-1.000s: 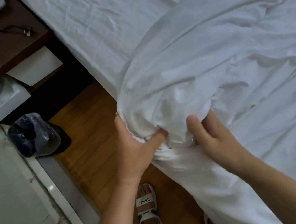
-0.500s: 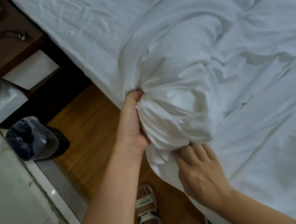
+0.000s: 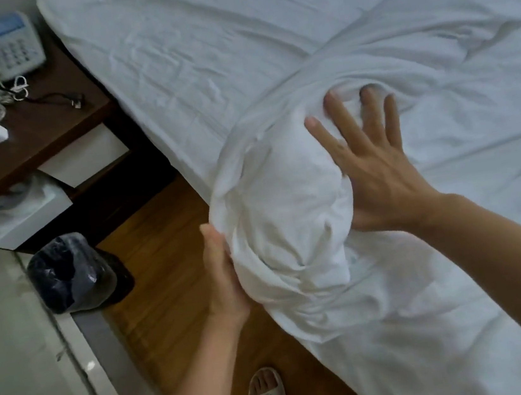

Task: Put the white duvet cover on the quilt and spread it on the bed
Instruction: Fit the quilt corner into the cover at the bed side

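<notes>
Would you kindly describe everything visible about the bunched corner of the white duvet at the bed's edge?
The bunched duvet corner is a rounded, puffy lump of white, creased, cotton-like fabric, twisted into folds at its lower end. It overhangs the bed's near edge above the wooden floor, continuing into the duvet spread to the right. The left hand cups its lower left side; the right hand presses flat on its upper right, fingers spread.

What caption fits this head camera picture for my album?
Two bare hands, left hand and right hand, press a bunched white duvet cover at the bed's edge.
</notes>
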